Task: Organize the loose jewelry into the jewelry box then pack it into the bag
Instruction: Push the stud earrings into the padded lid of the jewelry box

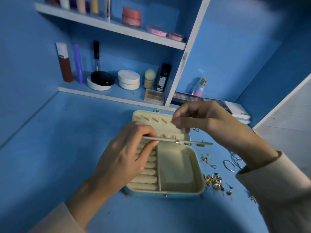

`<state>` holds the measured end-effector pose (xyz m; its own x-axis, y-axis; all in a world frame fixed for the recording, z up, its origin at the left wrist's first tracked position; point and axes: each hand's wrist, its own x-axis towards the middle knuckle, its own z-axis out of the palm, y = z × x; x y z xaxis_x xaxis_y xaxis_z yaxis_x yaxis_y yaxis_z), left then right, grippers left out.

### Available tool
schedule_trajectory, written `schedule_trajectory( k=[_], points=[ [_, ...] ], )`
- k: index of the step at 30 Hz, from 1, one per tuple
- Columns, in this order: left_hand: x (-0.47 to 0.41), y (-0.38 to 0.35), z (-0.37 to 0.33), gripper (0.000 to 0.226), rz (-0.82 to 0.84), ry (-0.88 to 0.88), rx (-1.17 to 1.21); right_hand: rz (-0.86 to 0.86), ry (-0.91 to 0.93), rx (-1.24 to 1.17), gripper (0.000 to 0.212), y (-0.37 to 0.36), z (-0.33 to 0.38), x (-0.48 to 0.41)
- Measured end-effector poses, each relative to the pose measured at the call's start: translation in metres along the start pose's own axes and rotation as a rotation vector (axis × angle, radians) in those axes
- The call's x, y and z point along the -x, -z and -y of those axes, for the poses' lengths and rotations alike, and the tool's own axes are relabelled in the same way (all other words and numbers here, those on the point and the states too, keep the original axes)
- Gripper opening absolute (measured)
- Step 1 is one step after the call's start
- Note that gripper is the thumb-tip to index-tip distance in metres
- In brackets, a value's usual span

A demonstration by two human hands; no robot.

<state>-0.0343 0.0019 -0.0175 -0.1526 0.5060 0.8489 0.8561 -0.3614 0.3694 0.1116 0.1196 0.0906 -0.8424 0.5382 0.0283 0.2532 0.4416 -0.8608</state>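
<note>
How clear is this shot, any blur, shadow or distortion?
Head view: dim, blue-tinted light; the right hand is motion-blurred, the left hand pinching the thin panel is sharper; top shelf bottles are soft; the wide-angle lens tilts and bends the shelf edges.

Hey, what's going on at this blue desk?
A person is sorting jewelry. Their left hand pinches a thin flat insert held across the open jewelry box. The right hand hovers curled over its lid; whether it holds anything is unclear. Loose jewelry lies on the desk right of the box.
</note>
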Motion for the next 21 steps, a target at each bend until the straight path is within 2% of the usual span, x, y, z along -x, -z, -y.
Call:
schedule_trajectory(
  k=[3,8,21],
  points=[
    [0.003,0.0,0.001,0.011,-0.011,-0.013,0.001,0.127,-0.041,0.034,0.005,-0.01,0.001,-0.01],
    [0.003,0.0,0.002,0.011,-0.002,-0.022,0.005,0.195,-0.079,0.048,0.009,-0.012,-0.001,-0.015],
    [0.003,0.0,0.003,0.011,0.017,-0.051,0.006,0.242,-0.048,0.089,0.009,-0.01,-0.006,-0.017]
  ],
)
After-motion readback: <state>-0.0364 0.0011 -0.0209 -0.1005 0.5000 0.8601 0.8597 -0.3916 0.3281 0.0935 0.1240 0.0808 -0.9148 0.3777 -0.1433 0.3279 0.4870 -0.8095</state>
